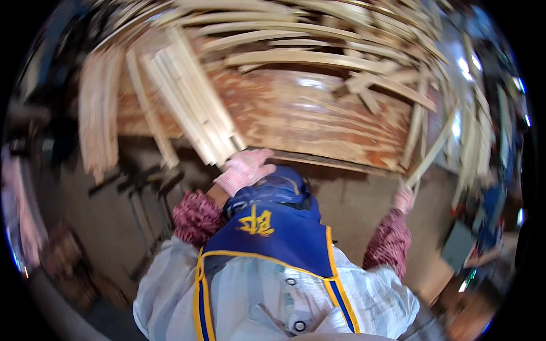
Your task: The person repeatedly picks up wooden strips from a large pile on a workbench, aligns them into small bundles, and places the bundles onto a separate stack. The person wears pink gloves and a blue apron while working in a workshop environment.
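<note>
My left hand, in a pink knit glove, grips the near ends of a bundle of pale wooden slats that slants up and to the left over the worn plywood bench top. Out to the right, my right hand, also in a pink glove, closes on the lower end of a single long slat that leans up toward the right. Patterned red sleeves and a blue vest with yellow trim fill the lower middle of the picture.
Many loose slats are heaped along the far side and right edge of the bench. A second stack of slats lies at the left end. A dark metal stand sits on the floor below left.
</note>
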